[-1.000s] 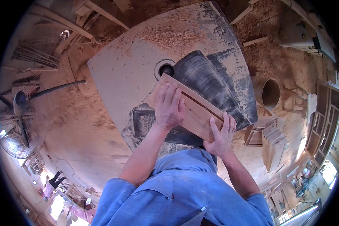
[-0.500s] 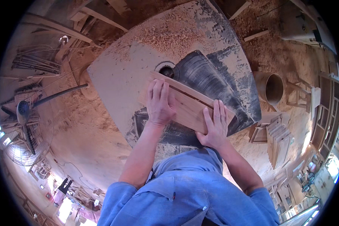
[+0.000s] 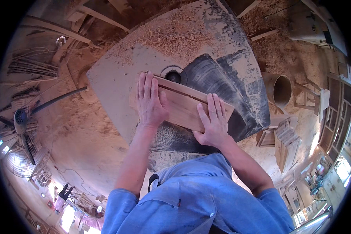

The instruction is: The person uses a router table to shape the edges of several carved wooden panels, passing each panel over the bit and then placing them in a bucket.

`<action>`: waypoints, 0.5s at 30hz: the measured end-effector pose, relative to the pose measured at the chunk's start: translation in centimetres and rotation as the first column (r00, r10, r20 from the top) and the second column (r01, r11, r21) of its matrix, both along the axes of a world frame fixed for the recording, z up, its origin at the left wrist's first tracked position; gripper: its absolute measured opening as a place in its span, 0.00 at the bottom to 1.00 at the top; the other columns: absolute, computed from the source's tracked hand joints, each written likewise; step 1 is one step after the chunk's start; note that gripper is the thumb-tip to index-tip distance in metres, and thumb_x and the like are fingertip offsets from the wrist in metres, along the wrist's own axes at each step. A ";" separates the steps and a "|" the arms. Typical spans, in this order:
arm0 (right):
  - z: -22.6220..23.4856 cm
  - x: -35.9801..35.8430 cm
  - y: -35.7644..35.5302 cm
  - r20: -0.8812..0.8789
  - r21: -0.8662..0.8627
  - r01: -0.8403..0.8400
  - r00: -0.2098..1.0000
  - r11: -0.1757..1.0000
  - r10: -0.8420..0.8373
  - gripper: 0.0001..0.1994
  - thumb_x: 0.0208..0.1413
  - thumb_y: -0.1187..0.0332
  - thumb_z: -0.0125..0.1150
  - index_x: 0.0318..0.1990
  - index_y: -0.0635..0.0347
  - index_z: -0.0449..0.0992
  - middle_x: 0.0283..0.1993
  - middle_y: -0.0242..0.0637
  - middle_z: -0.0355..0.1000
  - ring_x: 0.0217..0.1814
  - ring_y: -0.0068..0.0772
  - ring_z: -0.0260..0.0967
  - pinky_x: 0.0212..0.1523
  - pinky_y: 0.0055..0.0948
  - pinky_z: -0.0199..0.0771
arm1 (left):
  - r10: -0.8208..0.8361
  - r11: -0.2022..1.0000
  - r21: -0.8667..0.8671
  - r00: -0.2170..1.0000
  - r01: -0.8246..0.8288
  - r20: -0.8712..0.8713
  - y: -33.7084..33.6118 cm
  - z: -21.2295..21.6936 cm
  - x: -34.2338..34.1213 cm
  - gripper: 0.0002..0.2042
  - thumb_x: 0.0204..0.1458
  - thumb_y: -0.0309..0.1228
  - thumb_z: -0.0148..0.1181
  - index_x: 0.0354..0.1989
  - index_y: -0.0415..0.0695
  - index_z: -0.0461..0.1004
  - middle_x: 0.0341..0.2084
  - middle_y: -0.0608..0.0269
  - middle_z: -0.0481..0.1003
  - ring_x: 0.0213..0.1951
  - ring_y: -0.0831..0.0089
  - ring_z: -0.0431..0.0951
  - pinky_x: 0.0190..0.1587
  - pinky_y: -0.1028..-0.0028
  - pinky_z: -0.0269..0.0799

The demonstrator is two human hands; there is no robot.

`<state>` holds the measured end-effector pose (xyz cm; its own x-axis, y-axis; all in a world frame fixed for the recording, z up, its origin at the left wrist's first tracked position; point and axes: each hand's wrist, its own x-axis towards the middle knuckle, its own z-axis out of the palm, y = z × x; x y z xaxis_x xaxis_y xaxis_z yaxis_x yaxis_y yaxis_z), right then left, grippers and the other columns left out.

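Observation:
A pale wooden board [image 3: 179, 110] with a long dark groove near its far edge lies aslant on the machine table [image 3: 109, 84]. My left hand [image 3: 150, 102] grips its left part, fingers reaching across to the far edge. My right hand [image 3: 214, 124] holds the right end, with fingers spread over the top face and the palm at the near edge. Just beyond the board's far edge sits a dark round cutter head [image 3: 172, 75] in a ringed opening. The board's underside is hidden.
Wood shavings [image 3: 175, 33] heap on the far part of the table. A dark worn plate area [image 3: 218, 85] lies right of the cutter. A large fan [image 3: 22, 121] stands at left. To the right are a round duct [image 3: 281, 91] and stacked wooden panels [image 3: 286, 144].
Both hands have shifted left with the board, sliding it along past the cutter head. The fingers of my left hand have straightened somewhat.

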<state>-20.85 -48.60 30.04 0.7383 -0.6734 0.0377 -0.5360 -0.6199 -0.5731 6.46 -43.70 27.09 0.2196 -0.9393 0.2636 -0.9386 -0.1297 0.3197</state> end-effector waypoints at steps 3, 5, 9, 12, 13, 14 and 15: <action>0.2 1.2 -0.5 0.001 0.001 -0.019 1.000 1.000 0.019 0.52 0.34 0.59 0.80 0.74 0.64 0.72 0.85 0.73 0.51 0.90 0.75 0.45 0.88 0.65 0.41 | -0.025 0.996 0.084 1.000 0.024 0.018 0.0 0.2 1.5 0.31 0.65 0.30 0.58 0.77 0.35 0.62 0.80 0.44 0.61 0.83 0.38 0.54 0.84 0.42 0.50; 0.0 2.0 -0.7 0.008 0.001 -0.032 0.999 0.999 0.032 0.52 0.34 0.59 0.80 0.74 0.65 0.72 0.85 0.72 0.51 0.90 0.74 0.45 0.88 0.64 0.42 | -0.045 0.993 0.113 0.999 0.042 0.026 0.1 0.5 2.5 0.31 0.66 0.31 0.58 0.77 0.35 0.62 0.80 0.44 0.61 0.83 0.39 0.54 0.84 0.42 0.48; 0.2 4.0 -1.3 0.015 0.012 -0.067 0.998 0.998 0.067 0.51 0.34 0.59 0.80 0.74 0.65 0.72 0.85 0.72 0.51 0.90 0.73 0.46 0.88 0.64 0.43 | -0.095 0.980 0.182 0.995 0.085 0.042 0.5 0.9 5.3 0.32 0.67 0.34 0.58 0.77 0.36 0.62 0.81 0.44 0.59 0.83 0.39 0.53 0.84 0.40 0.46; 0.3 5.0 -1.7 0.036 0.007 -0.084 0.996 0.996 0.083 0.51 0.34 0.59 0.80 0.73 0.65 0.73 0.85 0.72 0.51 0.89 0.73 0.46 0.88 0.64 0.43 | -0.165 0.963 0.223 0.985 0.150 0.051 0.9 1.8 7.2 0.33 0.66 0.39 0.60 0.78 0.40 0.62 0.81 0.45 0.58 0.82 0.38 0.52 0.83 0.39 0.47; 0.3 5.1 -1.8 0.036 0.010 -0.089 0.995 0.996 0.088 0.51 0.34 0.59 0.80 0.73 0.66 0.73 0.85 0.72 0.51 0.89 0.73 0.46 0.88 0.64 0.43 | -0.178 0.957 0.239 0.984 0.166 0.028 1.1 2.0 7.8 0.35 0.66 0.42 0.62 0.78 0.41 0.62 0.82 0.45 0.57 0.83 0.37 0.52 0.83 0.39 0.47; 0.3 5.3 -1.9 0.036 0.013 -0.094 0.995 0.996 0.093 0.51 0.34 0.59 0.80 0.73 0.66 0.73 0.85 0.72 0.52 0.89 0.73 0.46 0.88 0.64 0.43 | -0.190 0.950 0.255 0.982 0.182 0.006 1.3 2.1 8.3 0.36 0.65 0.44 0.63 0.79 0.43 0.62 0.82 0.45 0.56 0.83 0.37 0.51 0.83 0.39 0.47; 0.2 5.5 -2.0 0.036 0.015 -0.099 0.995 0.995 0.098 0.51 0.34 0.59 0.80 0.73 0.66 0.73 0.85 0.72 0.52 0.89 0.74 0.46 0.88 0.64 0.43 | -0.201 0.942 0.269 0.979 0.198 -0.017 1.4 2.2 8.9 0.37 0.65 0.47 0.64 0.79 0.45 0.62 0.82 0.45 0.55 0.83 0.37 0.50 0.82 0.39 0.47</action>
